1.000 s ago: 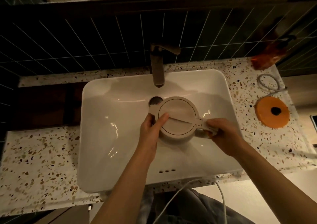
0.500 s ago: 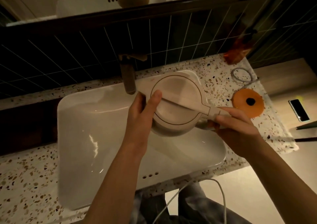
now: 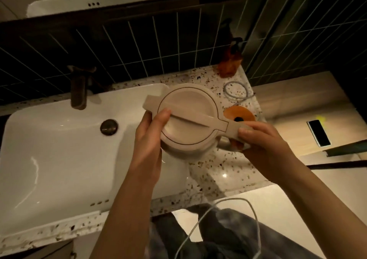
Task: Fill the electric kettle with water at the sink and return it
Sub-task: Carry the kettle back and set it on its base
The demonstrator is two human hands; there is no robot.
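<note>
now, kettle: your beige electric kettle [image 3: 186, 119] is held up in the air, lid closed, over the right edge of the sink and the counter beside it, spout pointing left toward the tap.
right hand: your right hand [image 3: 262, 141] is wrapped around the kettle's handle, fingers closed on it.
left hand: your left hand [image 3: 149, 139] is pressed against the kettle's left side, thumb lying on the lid, steadying the body.
base: the orange kettle base [image 3: 238, 114] sits on the counter just beyond the kettle, partly hidden behind it, well clear of touching it as far as you can tell.
cord: a grey cord [image 3: 236, 91] lies coiled behind the base.
sink: the white sink [image 3: 59, 149] lies to your left, its drain plug [image 3: 108, 127] in view.
tap: the dark tap [image 3: 79, 88] stands at the back of the sink.
counter: the speckled counter [image 3: 218, 171] runs to the right of the sink.
</note>
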